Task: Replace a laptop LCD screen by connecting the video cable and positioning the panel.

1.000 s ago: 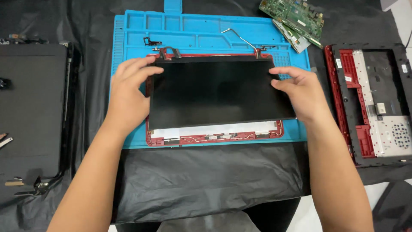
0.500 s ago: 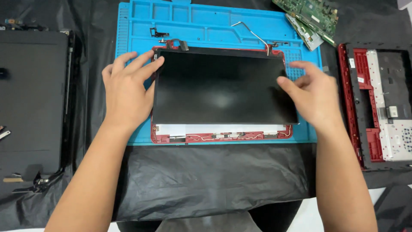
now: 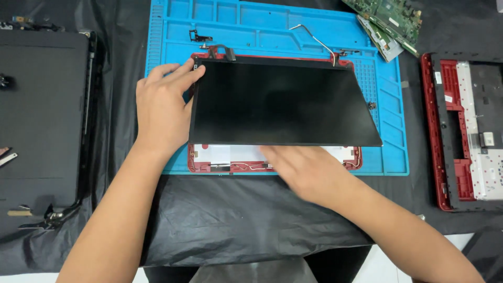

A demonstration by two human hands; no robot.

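A black laptop screen panel (image 3: 283,102) lies tilted over a red lid shell (image 3: 236,162) on a blue work mat (image 3: 262,26). My left hand (image 3: 162,107) rests on the mat at the panel's left edge, fingers touching its upper left corner. My right hand (image 3: 304,170), blurred by motion, sits at the panel's lower edge over the red shell, fingers pointing left and reaching under the panel's bottom rim. The panel's right side sticks out past the red shell.
A black laptop cover (image 3: 42,120) lies at the left. A red and white laptop base (image 3: 466,131) lies at the right. Green circuit boards (image 3: 390,18) sit at the top right. A bent metal hinge bar (image 3: 314,36) lies on the mat. Black cloth (image 3: 225,220) covers the table.
My right hand moved from the panel's right edge down to its bottom edge. The panel has skewed, its right side shifted outward. My left hand stayed at the left edge.
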